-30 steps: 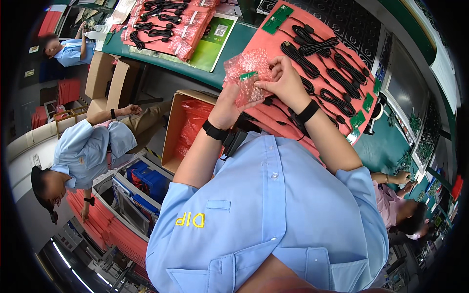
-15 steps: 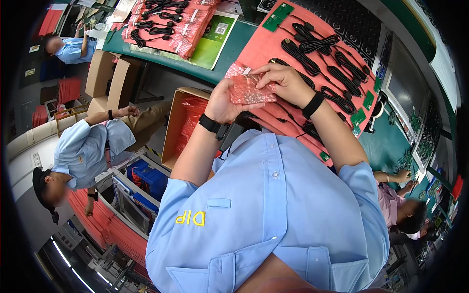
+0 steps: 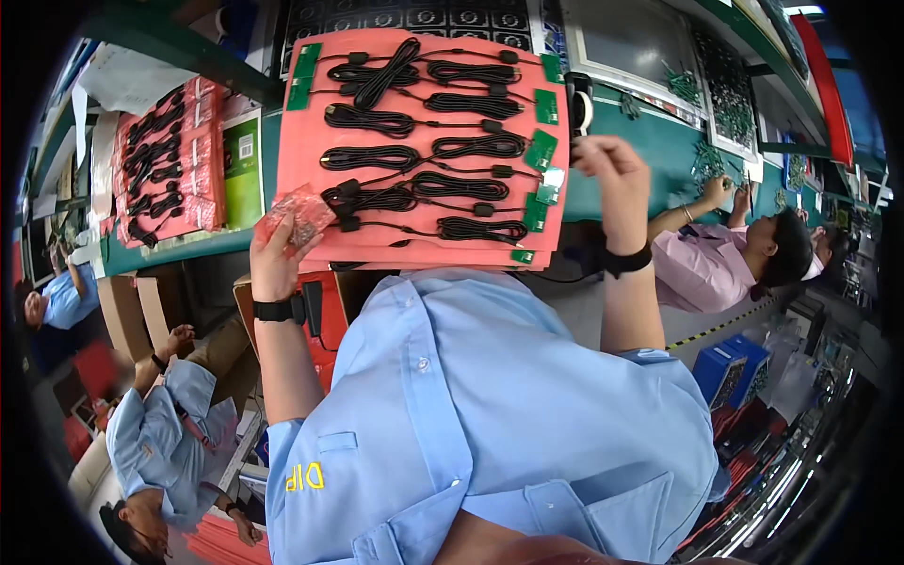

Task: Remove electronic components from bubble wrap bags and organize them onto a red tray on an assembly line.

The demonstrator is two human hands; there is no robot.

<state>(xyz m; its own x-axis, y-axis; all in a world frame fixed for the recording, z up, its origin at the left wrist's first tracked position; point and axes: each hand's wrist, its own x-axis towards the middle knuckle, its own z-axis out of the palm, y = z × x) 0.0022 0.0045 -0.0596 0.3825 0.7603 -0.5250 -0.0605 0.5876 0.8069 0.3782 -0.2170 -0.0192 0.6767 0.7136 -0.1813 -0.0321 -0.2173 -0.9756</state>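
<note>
My left hand [image 3: 280, 252] grips a pink bubble-wrap bag [image 3: 303, 215] at the near left corner of a pink foam sheet [image 3: 306, 132]. Beyond the sheet's right edge, my right hand [image 3: 617, 179] is raised, its thumb and forefinger drawn together close to a black tape dispenser with a white roll [image 3: 582, 105]. Whatever is between those fingertips is too small to make out. Across the foam lie several coiled black cables [image 3: 367, 121], joined to green circuit boards [image 3: 540, 151] along the sheet's sides.
To the left, a second pile of bagged boards and cables [image 3: 155, 160] sits beside a green sheet [image 3: 243, 155]. A person in pink [image 3: 706, 264] works at the bench on the right. Another in light blue [image 3: 165, 424] is at the lower left. Cardboard boxes [image 3: 122, 311] stand below the bench.
My view has swung to the right. My hands have parted: the left keeps the bubble-wrap bag, while the right has let go of it and moved right to the tape dispenser.
</note>
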